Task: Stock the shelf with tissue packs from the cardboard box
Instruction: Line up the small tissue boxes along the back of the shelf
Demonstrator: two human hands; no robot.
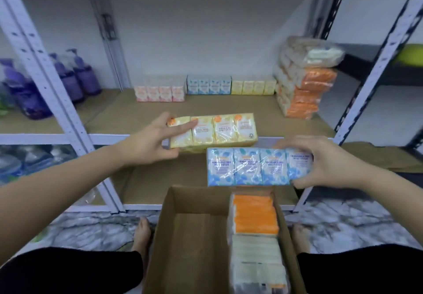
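Note:
My left hand (pixel 150 141) grips the left end of a yellow tissue multipack (pixel 219 131), held over the front edge of the shelf (pixel 128 110). My right hand (pixel 320 162) grips the right end of a blue tissue multipack (pixel 247 166), held lower, just above the cardboard box (pixel 164 236). The open box sits on the floor between my feet, and its right side holds orange and white tissue packs (pixel 255 229). At the back of the shelf stand pink (pixel 160 93), blue (pixel 208 85) and yellow (pixel 253 87) multipacks in a row.
A stack of orange and white tissue packs (pixel 304 80) fills the shelf's right rear corner. Purple bottles (pixel 68 78) stand on the neighbouring shelf to the left. White slotted uprights (pixel 57 83) frame the bay. A lower shelf board (pixel 160 183) sits behind the box. The floor is marble-patterned.

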